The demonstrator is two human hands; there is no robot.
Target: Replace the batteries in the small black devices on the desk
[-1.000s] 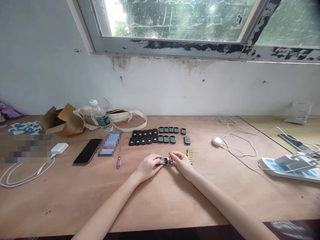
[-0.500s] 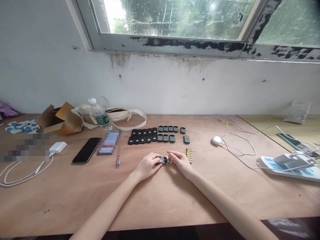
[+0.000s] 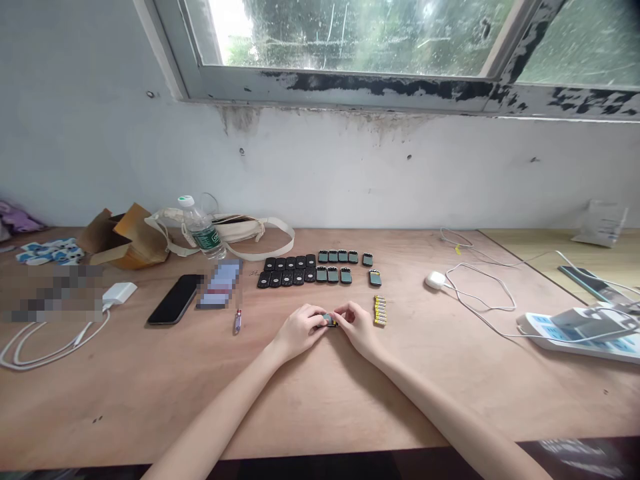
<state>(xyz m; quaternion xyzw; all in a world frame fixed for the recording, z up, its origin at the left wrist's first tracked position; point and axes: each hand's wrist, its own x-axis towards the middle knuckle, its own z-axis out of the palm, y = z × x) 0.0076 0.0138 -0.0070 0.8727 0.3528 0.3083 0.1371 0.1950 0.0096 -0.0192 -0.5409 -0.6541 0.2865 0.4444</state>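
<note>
Fingers of my left hand [image 3: 300, 331] are closed on the left end of a small dark device [image 3: 329, 320] at the middle of the table. My right hand [image 3: 357, 327] pinches at the device's right end, where a bit of yellow shows; its fingertips hide most of that end. Right of my right hand lies a column of yellow and silver batteries [image 3: 380, 311]. Beyond my hands are two rows of black covers [image 3: 287, 271] and, beside them, several small devices with grey screens [image 3: 333, 274]. One such device [image 3: 375, 278] lies apart, above the batteries.
A black phone [image 3: 175, 300], a blurred sheet [image 3: 219, 285] and a small screwdriver [image 3: 238, 321] lie to the left. Behind are an open box [image 3: 125, 238], a bottle [image 3: 206, 235] and a pale bag [image 3: 240, 230]. White cables and a power strip [image 3: 585, 337] are right.
My right hand's fingers have moved left onto the device's end and closed in on it. My left hand has stayed on the device.
</note>
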